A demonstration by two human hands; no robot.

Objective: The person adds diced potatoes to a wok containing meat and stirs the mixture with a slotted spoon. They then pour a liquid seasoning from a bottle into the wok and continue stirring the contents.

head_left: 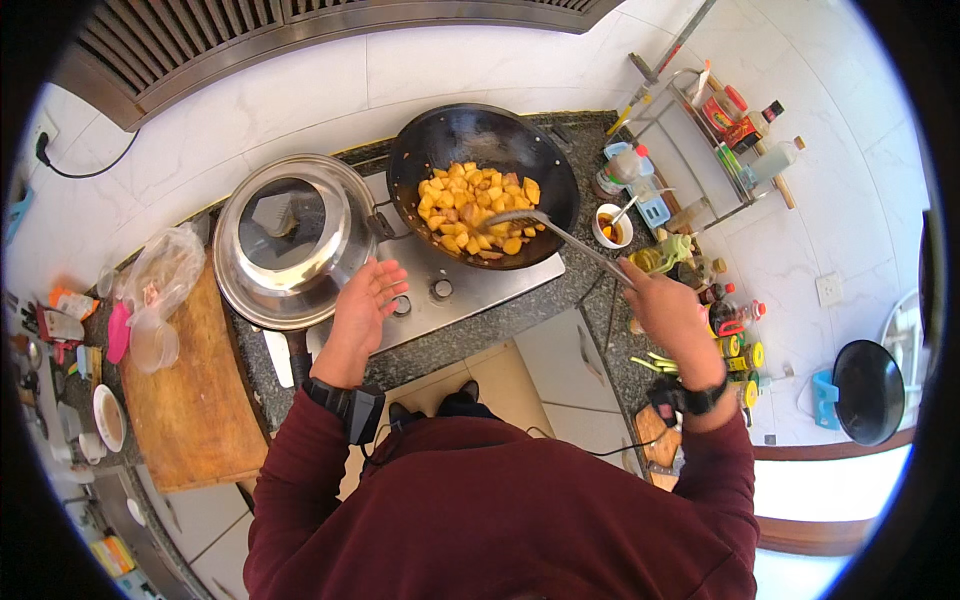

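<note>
A black wok (550,165) sits on the right side of the stove, with browned, yellow potato chunks (465,200) heaped in it. My right hand (665,310) is closed round the handle of a metal spatula (585,248), whose blade end dips among the chunks at the wok's near side. My left hand (367,300) holds nothing; its fingers are stretched out over the stove's front edge, near the control knobs. Just left of it, a pan with a domed steel lid (245,260) and glass centre covers the left burner. The spatula's blade is partly hidden by the food.
A wooden cutting board (190,420) lies on the left counter, with a clear plastic bag (165,270) at its far end. Right of the wok stand a small white bowl (612,226) with a spoon, several seasoning bottles and a metal rack (690,150). A silver stove (480,300) spans the middle.
</note>
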